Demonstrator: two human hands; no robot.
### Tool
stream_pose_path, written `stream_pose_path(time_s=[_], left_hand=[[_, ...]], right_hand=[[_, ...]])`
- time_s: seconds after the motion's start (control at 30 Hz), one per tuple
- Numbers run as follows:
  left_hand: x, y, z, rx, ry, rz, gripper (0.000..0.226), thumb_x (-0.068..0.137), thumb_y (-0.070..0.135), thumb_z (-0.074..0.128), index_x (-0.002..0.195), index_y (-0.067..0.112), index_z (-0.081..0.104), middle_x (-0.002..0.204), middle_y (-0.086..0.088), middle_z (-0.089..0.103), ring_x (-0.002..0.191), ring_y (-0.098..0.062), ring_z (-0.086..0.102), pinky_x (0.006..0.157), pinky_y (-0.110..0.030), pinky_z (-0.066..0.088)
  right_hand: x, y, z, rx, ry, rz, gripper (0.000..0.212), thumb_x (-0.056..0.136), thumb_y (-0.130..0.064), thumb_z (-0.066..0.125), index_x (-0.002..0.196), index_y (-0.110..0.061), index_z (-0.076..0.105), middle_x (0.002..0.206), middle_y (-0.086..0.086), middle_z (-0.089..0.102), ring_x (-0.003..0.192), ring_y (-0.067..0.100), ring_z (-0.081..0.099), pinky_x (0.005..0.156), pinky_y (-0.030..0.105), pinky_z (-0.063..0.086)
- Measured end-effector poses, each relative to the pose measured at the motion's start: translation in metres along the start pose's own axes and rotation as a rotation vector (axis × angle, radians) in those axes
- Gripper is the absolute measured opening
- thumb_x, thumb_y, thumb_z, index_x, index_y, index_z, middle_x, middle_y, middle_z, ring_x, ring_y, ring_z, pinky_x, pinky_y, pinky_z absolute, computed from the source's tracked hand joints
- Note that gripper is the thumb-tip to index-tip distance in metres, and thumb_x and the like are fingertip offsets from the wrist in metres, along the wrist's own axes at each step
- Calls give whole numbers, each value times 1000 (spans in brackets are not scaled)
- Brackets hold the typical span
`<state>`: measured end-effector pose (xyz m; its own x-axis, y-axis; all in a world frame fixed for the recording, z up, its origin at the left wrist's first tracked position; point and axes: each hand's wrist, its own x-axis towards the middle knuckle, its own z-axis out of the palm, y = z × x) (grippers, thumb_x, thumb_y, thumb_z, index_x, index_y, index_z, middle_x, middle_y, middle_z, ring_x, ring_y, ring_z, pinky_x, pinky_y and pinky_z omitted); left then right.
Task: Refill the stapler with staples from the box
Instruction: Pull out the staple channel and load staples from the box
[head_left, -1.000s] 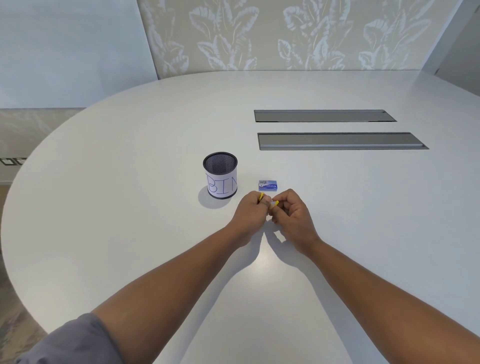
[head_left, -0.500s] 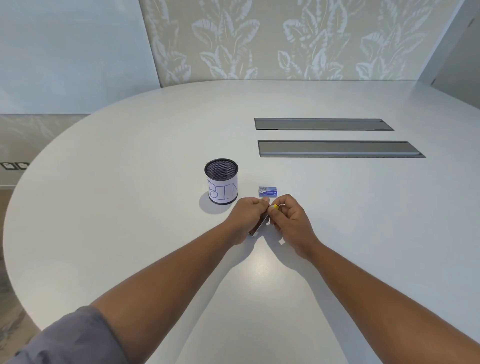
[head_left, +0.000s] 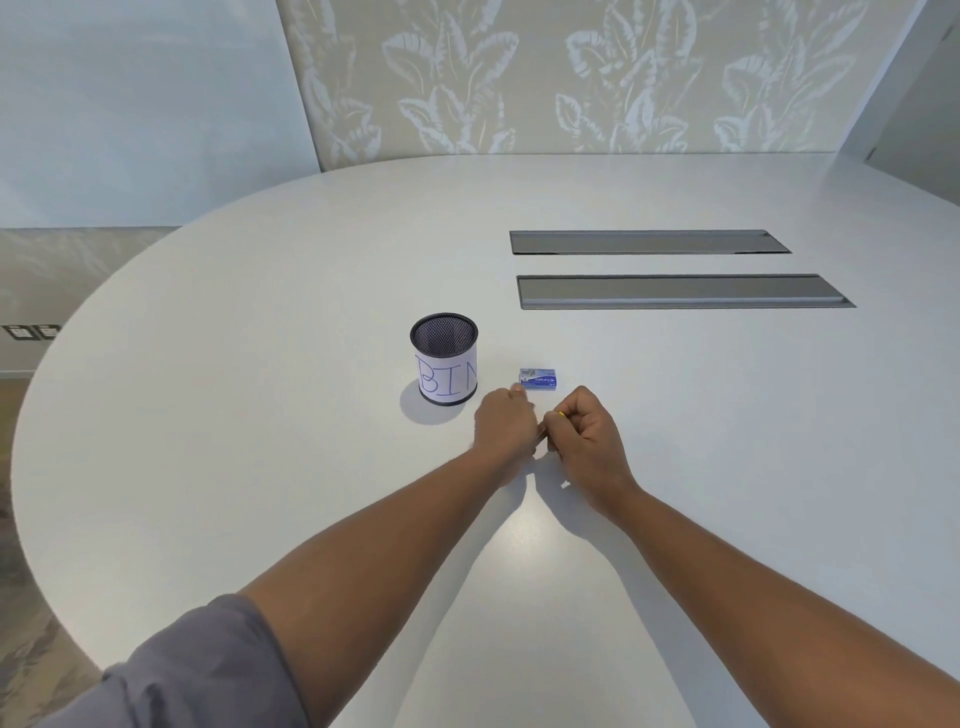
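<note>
table (head_left: 311, 415): smooth, semi-gloss | bin (head_left: 444, 338): metal mesh (paper label)

Bright, even light (soft shadows), edges warped.

The left hand (head_left: 506, 427) has let go and reached to the staple box (head_left: 538, 379) — the right hand (head_left: 587, 436) alone grips the stapler (head_left: 543, 430).
</note>
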<state>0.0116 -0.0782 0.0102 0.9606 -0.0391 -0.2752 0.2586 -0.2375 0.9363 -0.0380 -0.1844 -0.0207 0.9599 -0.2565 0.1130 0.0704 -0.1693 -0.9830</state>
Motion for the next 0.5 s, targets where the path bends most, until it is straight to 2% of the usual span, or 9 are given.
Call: stream_pose_path(time_s=[0.07,0.1,0.13,0.2,0.23,0.37,0.43,0.5], left_hand=[[4,2,-1,-14,11,-22,38,104,35,36,88,11,60,98,-9,68,91,-32,69,84,-48,59],[6,1,0,-15,-10,-24,37,104,35,36,87,11,59,99,-10,68,86,-29,69,80,-44,60],[8,-1,0,-21,-30,-24,37,104,35,36,85,12,58,97,-10,67,77,-24,67,69,-37,60],[8,-3,-1,-38,-52,-35,37,105,36,37,84,13,57,88,-5,63,63,-15,60,46,-20,48],[8,-4,-3,-49,-64,-39,38,105,36,37,85,12,58,84,-4,62,62,-15,59,42,-17,44],[14,-6,-12,-99,-175,-112,43,104,42,42,100,4,65,82,-10,64,64,-23,62,62,-29,49],[15,-8,-17,-235,-271,-152,39,103,41,48,101,6,64,80,-9,61,61,-20,63,58,-27,52],[15,-13,-22,-331,-356,-131,31,101,38,56,101,8,63,77,-8,59,62,-18,62,57,-27,52]], right_hand=[[-1,-1,0,-5,17,0,14,89,-18,54,77,-17,47,75,27,61,57,17,48,51,28,40],[-1,-1,0,-3,17,4,14,89,-18,55,78,-16,46,76,29,60,57,19,46,51,28,39],[-1,0,-1,1,17,7,15,90,-18,55,79,-14,45,75,30,58,57,21,45,50,28,38],[0,1,-1,-5,22,2,15,90,-18,55,80,-13,46,69,23,56,56,22,44,49,28,37],[0,1,-1,-11,26,-5,14,89,-18,56,80,-14,46,66,18,54,55,22,44,48,29,38],[-2,-1,-1,-11,26,-24,4,89,-15,56,87,-18,54,60,6,54,49,22,47,42,28,39],[-3,-3,0,-6,32,-21,6,88,-16,56,91,-20,59,56,-4,56,45,14,50,41,24,40],[-4,-3,-1,-16,52,-26,6,88,-15,56,87,-17,62,56,-3,55,44,15,48,44,22,40]])
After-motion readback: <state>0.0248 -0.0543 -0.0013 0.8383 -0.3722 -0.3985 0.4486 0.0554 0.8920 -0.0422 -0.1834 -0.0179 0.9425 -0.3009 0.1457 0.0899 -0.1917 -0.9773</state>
